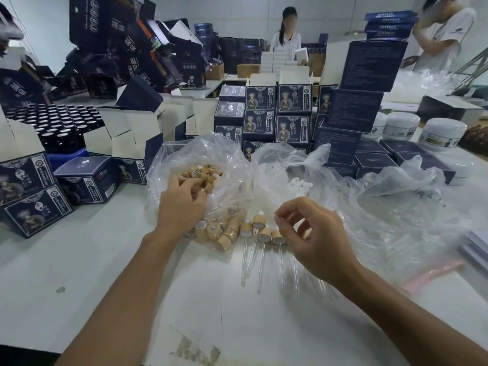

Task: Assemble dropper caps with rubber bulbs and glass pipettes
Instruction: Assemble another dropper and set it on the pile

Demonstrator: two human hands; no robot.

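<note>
Both forearms are bare to the frame's bottom edge; left hand and right hand wear no gloves, rings or watch.

- caps: tan, wood-look
- bags: clear
- table: white
- boxes: navy, printed with a figure (white inside flaps)
- jars: white

Stacks of dark blue printed boxes fill the middle of the frame, with more of them at the left edge on the white worktop. Open white-lined cartons stand left of centre beside a block of dark bottles. White jars sit at the right. Two people in white tops stand at the top of the frame.
</note>
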